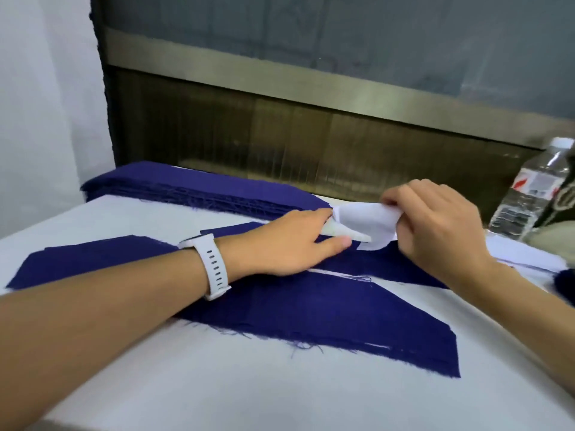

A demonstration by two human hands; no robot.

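Left forearm enters from 7 o'clock and lies across the table (217, 384), with a white watch (214, 262) strapped on the wrist. Under that wrist is a navy panel (342, 318), flat on the white top, its near edge frayed with loose threads.

Left hand (289, 244): just past centre, toward 1 o'clock, resting on a second navy strip (373, 262). Thumb and fingers pinch the left end of the white piece (364, 220), which curls into a roll there.

Right hand (435, 225): comes in from 4 o'clock, knuckles up, fingers curled under. It pinches the right edge of the same white piece.

White piece: held between the two hands at about 1 o'clock from centre, lifted off the table along its top and bowed. Its lower corner hangs down to the navy strip.

Stack (202, 189) of navy cut pieces: at 11 o'clock, along the table's far edge, raw edges facing the camera, just beyond the left fingertips.

Bottle (525, 194): clear plastic, labelled, standing at 3 o'clock by the table's right end, near the right hand but apart from it.
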